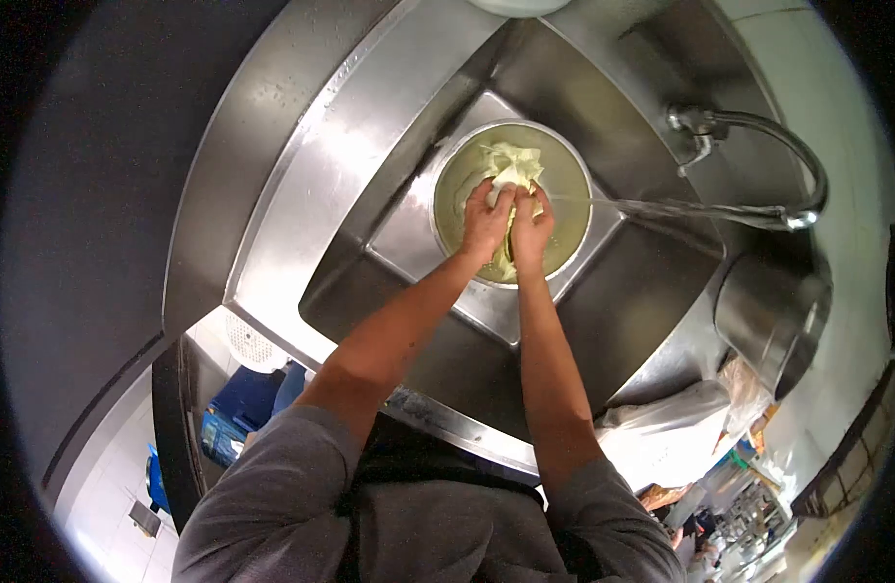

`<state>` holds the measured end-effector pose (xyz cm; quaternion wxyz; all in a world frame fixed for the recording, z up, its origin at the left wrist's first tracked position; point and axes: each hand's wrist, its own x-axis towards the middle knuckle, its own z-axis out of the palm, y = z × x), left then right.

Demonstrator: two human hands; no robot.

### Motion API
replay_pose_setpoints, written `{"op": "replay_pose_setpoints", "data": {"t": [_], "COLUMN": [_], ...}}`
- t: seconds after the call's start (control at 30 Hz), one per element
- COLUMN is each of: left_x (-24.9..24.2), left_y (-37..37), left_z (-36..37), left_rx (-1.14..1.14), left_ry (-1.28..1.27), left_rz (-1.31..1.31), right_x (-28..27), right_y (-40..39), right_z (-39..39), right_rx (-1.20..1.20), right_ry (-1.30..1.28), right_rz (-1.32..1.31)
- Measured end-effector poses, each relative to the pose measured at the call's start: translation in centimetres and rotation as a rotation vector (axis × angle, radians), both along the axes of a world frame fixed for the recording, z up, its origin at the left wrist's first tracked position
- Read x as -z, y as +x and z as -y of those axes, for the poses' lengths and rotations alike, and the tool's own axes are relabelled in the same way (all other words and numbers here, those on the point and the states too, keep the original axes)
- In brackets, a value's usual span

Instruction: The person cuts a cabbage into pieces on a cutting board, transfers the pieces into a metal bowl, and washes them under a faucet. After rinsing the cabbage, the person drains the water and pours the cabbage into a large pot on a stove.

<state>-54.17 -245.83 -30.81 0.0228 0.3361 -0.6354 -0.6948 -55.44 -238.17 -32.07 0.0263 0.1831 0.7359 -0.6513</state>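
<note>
Both of my hands are in a round metal bowl [585, 231] that stands on the sink floor with greenish water in it. Between them is a pale green cabbage [512, 161] with ragged leaves and a whitish core. My left hand [485, 229] curls round its left side, and my right hand [532, 229] grips the right side, the fingertips of both close together. More pale leaf shows below the hands near the bowl's lower rim. A stream of water [680, 208] runs from the faucet [814, 180] at the right toward the hands.
A deep stainless steel sink [622, 325] surrounds the bowl. A large metal pot [773, 316] stands on the right ledge, near a white plastic bag [666, 432]. The rim of a pale container [520, 8] shows at the top. Blue bins [243, 398] are at lower left.
</note>
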Motion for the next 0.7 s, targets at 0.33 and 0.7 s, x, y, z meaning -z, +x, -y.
{"op": "replay_pose_setpoints", "data": {"t": [0.33, 0.7], "left_x": [-12.2, -17.5], "left_y": [4.8, 5.1], "left_z": [-1.9, -4.9], "left_rx": [0.133, 0.261], "left_ry": [0.066, 0.110], "left_rz": [-0.289, -0.299], "right_x": [-14.7, -16.2], "right_y": [6.3, 7.0], "right_z": [-0.9, -4.2], "right_rx": [0.176, 0.266], "right_ry": [-0.052, -0.088], "right_rz": [-0.122, -0.249]}}
